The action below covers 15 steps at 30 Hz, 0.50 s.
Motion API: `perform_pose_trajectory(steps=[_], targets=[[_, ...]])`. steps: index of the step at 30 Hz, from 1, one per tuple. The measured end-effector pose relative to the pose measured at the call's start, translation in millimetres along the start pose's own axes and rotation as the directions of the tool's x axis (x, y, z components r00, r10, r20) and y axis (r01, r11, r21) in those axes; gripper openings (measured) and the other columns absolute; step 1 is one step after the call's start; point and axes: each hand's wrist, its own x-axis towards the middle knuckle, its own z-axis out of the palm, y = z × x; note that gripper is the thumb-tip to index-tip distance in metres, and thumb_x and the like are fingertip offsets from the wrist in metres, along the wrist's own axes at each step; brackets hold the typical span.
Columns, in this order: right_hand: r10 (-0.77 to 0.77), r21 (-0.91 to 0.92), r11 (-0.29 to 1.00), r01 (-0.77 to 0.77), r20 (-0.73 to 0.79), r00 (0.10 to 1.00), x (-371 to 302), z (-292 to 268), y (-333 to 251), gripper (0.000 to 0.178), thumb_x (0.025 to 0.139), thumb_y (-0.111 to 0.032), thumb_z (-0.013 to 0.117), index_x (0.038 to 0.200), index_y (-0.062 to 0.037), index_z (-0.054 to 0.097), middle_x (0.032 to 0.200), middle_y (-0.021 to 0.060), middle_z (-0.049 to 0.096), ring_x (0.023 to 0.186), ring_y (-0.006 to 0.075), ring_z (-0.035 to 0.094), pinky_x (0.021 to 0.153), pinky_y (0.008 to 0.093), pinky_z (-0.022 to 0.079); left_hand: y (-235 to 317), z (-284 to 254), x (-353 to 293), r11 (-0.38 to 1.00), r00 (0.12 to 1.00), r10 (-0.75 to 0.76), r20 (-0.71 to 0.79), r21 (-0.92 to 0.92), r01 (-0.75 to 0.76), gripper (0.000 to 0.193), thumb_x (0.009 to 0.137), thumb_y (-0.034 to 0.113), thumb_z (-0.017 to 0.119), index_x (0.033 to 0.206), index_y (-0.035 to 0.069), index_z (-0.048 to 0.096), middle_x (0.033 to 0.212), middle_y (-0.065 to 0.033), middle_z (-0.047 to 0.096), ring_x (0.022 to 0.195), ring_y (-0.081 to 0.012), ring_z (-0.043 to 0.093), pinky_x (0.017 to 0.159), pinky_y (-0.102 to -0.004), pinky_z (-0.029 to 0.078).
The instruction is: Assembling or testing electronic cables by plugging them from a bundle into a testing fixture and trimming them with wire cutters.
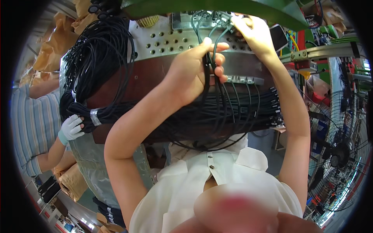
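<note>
My left hand [194, 72] is closed around several black cables [217, 46], with its thumb pointing up along them. From there the cables run up to a metal fixture [182, 21] on a perforated metal plate [163, 40]. At the fixture's right part, my right hand [256, 37] has its fingers bent together beside the cable ends. Glare hides what those fingertips hold. Below the hands, a metal strip [248, 80] has more cables hanging from it. A long bundle of black cables [186, 116] lies across the near side of the bench.
A thick heap of black cables [97, 50] hangs at the left. Beside it, a co-worker's white-gloved hand [71, 129] touches the taped bundle. A green machine part [217, 7] arches over the fixture. A dark phone-like slab [278, 37] and a black fan [338, 155] are at the right.
</note>
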Motion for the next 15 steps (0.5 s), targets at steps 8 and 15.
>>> perform_pose_trajectory(steps=[8, 15], targets=[[0.141, -0.029, 0.989, -0.144, 0.471, 0.871, -18.7, -0.9, 12.9, 0.036, 0.092, -0.041, 0.059, 0.091, -0.0063, 0.069, 0.059, 0.0042, 0.054, 0.056, 0.0112, 0.051, 0.056, 0.0284, 0.043, 22.7, -68.3, -83.5, 0.994, 0.999, 0.009, 0.035, -0.105, -0.005, 0.028, 0.101, 0.028, 0.046, 0.075, 0.017, 0.041, 0.059, 0.0072, 0.028, 0.042, -0.0026, 0.024, 0.035, -0.0185, 0.019], [-0.435, -0.299, 0.781, 0.548, 0.37, 0.821, -33.5, 10.6, 33.9, 0.035, 0.089, -0.042, 0.061, 0.108, -0.0125, 0.065, 0.093, 0.006, 0.066, 0.086, 0.0239, 0.063, 0.076, 0.0353, 0.05, 191.5, -271.0, -156.7, 0.637, 0.418, 0.77, -0.482, 0.55, -0.54, 0.039, 0.103, 0.035, 0.041, 0.102, -0.002, 0.054, 0.089, -0.016, 0.064, 0.087, -0.025, 0.064, 0.079, -0.0344, 0.052]])
